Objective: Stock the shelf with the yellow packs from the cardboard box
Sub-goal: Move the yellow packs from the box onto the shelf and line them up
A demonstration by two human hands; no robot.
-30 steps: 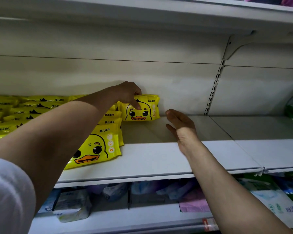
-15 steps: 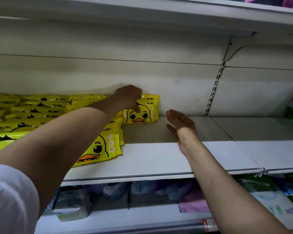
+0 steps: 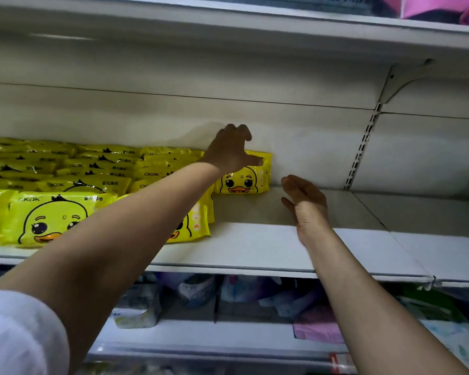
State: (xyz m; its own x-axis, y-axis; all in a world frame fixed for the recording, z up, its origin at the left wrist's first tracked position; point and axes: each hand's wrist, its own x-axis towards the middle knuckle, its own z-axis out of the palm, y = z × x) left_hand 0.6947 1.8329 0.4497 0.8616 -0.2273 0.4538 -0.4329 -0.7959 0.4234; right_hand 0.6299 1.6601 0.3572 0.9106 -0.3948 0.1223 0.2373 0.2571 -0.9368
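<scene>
Yellow packs (image 3: 65, 185) already filled the shelf's (image 3: 255, 250) left part in rows. The left hand (image 3: 229, 151) hovered over the rearmost right pack (image 3: 244, 181), fingers spread and holding nothing. The right hand (image 3: 305, 201) stood flat and empty. The right stretch remained bare; the box was out of view.
</scene>
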